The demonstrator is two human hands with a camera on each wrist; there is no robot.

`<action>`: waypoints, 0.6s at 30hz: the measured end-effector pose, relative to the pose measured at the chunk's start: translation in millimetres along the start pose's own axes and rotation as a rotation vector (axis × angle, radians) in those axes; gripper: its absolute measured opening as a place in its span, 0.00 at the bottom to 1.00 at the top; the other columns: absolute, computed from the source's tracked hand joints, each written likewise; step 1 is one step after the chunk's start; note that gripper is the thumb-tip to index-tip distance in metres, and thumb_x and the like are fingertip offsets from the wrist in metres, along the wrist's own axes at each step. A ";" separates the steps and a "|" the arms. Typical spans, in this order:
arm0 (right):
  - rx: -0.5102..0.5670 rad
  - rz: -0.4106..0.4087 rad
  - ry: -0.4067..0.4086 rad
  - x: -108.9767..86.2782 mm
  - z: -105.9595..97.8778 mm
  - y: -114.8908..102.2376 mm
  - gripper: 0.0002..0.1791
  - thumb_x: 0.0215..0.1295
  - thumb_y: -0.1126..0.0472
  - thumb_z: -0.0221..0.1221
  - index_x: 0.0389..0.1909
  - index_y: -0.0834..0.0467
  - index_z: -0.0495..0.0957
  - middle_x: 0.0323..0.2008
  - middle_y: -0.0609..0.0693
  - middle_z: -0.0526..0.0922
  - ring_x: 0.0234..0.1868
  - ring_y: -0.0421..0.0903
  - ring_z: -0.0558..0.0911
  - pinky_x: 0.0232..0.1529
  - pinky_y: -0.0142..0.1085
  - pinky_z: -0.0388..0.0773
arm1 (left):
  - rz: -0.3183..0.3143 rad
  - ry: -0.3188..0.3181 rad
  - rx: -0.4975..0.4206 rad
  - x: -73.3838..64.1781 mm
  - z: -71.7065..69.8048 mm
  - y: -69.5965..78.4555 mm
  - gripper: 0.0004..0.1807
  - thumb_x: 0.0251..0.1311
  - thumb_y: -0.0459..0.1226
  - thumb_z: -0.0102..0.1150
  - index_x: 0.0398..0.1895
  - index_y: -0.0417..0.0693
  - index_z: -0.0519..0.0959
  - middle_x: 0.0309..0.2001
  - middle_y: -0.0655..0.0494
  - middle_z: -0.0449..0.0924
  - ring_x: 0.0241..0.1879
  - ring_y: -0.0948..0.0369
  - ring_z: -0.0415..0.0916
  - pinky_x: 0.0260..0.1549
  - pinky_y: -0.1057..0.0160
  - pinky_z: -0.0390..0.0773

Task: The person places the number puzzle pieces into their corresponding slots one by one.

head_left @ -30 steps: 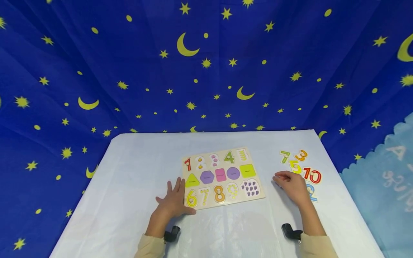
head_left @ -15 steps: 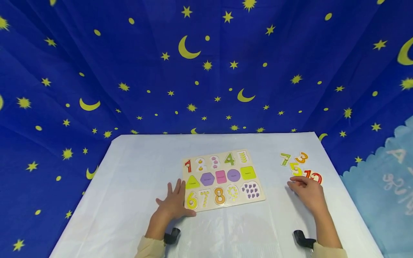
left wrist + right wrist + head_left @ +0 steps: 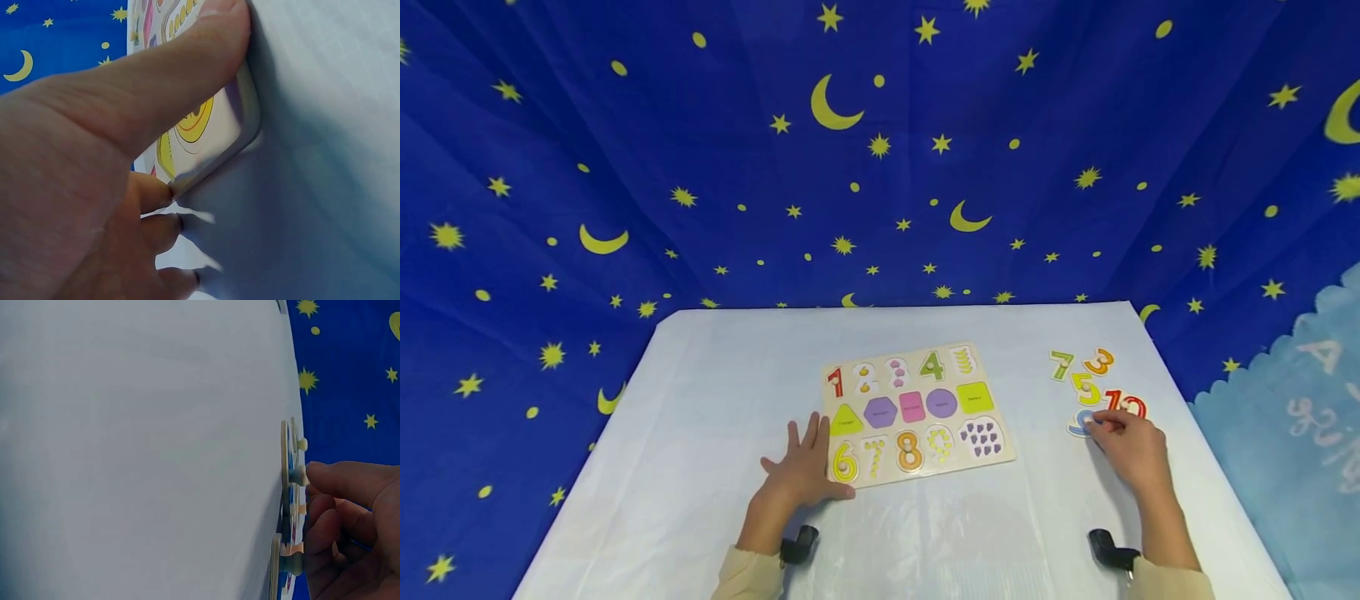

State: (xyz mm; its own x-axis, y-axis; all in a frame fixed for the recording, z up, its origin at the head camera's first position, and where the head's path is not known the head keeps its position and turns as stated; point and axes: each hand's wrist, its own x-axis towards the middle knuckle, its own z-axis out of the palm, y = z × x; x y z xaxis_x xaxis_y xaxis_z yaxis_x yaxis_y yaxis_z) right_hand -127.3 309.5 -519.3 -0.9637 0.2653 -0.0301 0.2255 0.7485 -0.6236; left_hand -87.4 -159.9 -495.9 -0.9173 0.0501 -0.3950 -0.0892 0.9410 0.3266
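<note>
My left hand (image 3: 799, 477) lies spread at the lower left corner of the wooden number puzzle board (image 3: 925, 473). Its thumb rests on the near edge of the board, as the left wrist view shows, with other fingers along the side. Over on the right, my right hand (image 3: 1135, 454) pinches the small knob (image 3: 299, 475) of a blue number piece (image 3: 1078, 424) that looks like a 9. Close by lie a yellow 5 (image 3: 1085, 388), a green 7 (image 3: 1061, 365), an orange 3 (image 3: 1099, 362) and a partly covered red 10 (image 3: 1115, 401).
In the board sit the red 1 (image 3: 836, 382), green 4 (image 3: 932, 367), yellow 6 (image 3: 845, 462) and orange 8 (image 3: 909, 452). Other recesses show printed pictures. A blue cloth with stars and moons (image 3: 880, 208) hangs behind the white table (image 3: 737, 367).
My right hand has moved right, then its fingers have come onto the blue piece, which now shows at the fingertips. The blue 2 is now hidden by that hand. The left hand has stayed put.
</note>
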 end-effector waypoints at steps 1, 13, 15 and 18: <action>-0.001 0.006 -0.003 0.5 0.9 0.0 0.18 0.62 0.54 0.63 0.44 0.66 0.81 0.26 0.52 0.77 0.31 0.50 0.72 0.29 0.40 0.65 | 0.001 0.002 -0.004 -0.5 -0.6 0.0 0.67 0.37 0.57 0.75 0.76 0.42 0.45 0.76 0.43 0.38 0.71 0.37 0.30 0.45 0.17 0.42; -0.026 0.047 -0.007 2.8 3.6 -3.4 0.19 0.61 0.54 0.64 0.42 0.66 0.82 0.28 0.54 0.81 0.32 0.52 0.74 0.29 0.41 0.64 | 0.016 0.005 -0.006 0.3 0.0 -2.4 0.68 0.38 0.57 0.75 0.76 0.42 0.44 0.76 0.44 0.37 0.71 0.37 0.29 0.45 0.17 0.41; -0.024 0.051 -0.005 3.3 4.2 -4.7 0.18 0.61 0.54 0.64 0.42 0.66 0.83 0.29 0.55 0.81 0.33 0.53 0.74 0.30 0.41 0.64 | 0.019 0.006 -0.003 0.6 0.1 -3.2 0.68 0.38 0.58 0.75 0.76 0.42 0.44 0.76 0.44 0.36 0.71 0.37 0.29 0.45 0.17 0.42; -0.029 0.045 -0.001 4.7 6.1 -6.6 0.17 0.61 0.55 0.64 0.41 0.67 0.83 0.29 0.55 0.81 0.32 0.53 0.74 0.31 0.42 0.63 | 0.013 0.006 -0.004 0.4 0.3 -3.5 0.68 0.38 0.57 0.75 0.76 0.42 0.44 0.76 0.44 0.36 0.71 0.37 0.29 0.45 0.17 0.41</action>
State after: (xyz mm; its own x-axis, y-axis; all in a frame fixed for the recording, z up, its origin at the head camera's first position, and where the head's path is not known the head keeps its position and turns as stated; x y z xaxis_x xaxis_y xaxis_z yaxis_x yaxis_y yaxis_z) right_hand -134.2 302.1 -520.1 -0.9526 0.2986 -0.0579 0.2725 0.7532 -0.5987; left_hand -87.3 -163.1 -497.5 -0.9206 0.0608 -0.3856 -0.0783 0.9390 0.3349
